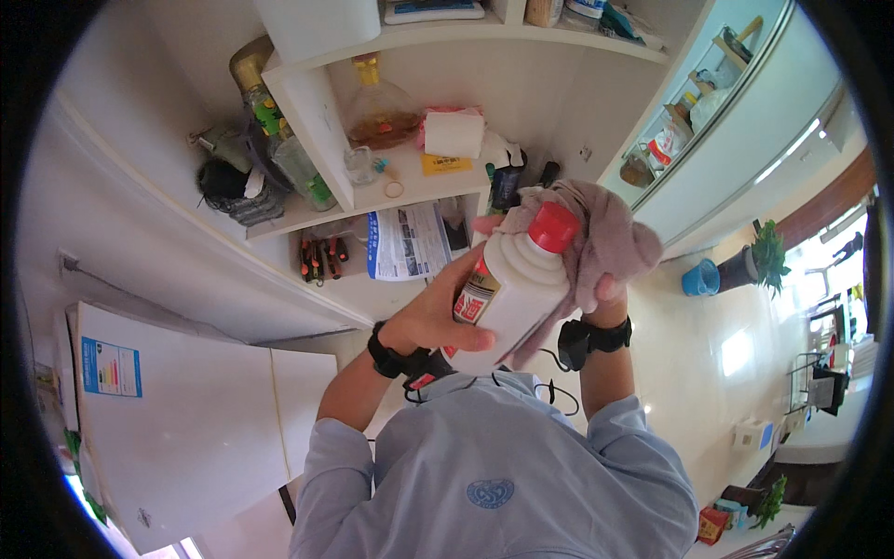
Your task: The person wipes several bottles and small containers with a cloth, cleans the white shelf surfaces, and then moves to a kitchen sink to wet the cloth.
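Note:
My left hand (447, 314) grips a white plastic bottle (520, 290) with a red cap (554, 227) and a printed label; the bottle is tilted, its cap pointing up and to the right. A mauve cloth (607, 230) is bunched in my right hand (610, 293) and lies against the far side of the bottle. The cloth covers most of the right hand's fingers. Both wrists wear black straps.
Open white shelves (426, 199) stand before me, holding a glass decanter (380, 112), a glass mug (360, 166), tissues (454, 134), printed papers (408, 241) and several screwdrivers (323, 258). A white refrigerator (181, 426) is at the left. A blue bin (700, 277) stands on the floor at the right.

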The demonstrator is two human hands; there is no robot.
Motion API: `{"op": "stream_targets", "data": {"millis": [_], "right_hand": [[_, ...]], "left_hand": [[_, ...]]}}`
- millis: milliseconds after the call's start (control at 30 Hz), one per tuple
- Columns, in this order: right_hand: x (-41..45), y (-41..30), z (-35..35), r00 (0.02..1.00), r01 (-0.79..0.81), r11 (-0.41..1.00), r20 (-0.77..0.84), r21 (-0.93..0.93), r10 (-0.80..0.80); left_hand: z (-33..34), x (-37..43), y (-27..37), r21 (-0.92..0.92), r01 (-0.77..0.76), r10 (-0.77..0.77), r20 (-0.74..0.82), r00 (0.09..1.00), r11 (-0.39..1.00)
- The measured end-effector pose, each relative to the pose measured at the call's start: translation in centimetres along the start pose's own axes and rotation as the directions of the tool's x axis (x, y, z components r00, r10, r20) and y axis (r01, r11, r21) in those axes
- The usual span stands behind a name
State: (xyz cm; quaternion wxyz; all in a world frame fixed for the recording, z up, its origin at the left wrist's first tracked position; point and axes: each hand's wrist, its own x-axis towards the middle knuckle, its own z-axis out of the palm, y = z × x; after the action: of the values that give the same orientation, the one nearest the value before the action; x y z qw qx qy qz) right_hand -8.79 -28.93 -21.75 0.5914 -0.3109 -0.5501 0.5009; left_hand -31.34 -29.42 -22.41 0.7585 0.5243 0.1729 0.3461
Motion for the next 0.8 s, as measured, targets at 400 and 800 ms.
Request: {"op": "stream_targets", "data": {"millis": [400,800], "right_hand": [[-1.9,2.1,2.6,0.934,0.353,0.854,0.091,-0.383,-0.345],[-1.6,2.0,7.0,0.86,0.492,0.769,0.092,-0.407,-0.502]], "left_hand": [[-1.1,2.4,-1.5,0.831,-0.255,0.628,-0.139,0.766,0.494],[-0.8,2.8,-2.7,0.998,0.061,0.824,-0.049,0.565,0.018]]}}
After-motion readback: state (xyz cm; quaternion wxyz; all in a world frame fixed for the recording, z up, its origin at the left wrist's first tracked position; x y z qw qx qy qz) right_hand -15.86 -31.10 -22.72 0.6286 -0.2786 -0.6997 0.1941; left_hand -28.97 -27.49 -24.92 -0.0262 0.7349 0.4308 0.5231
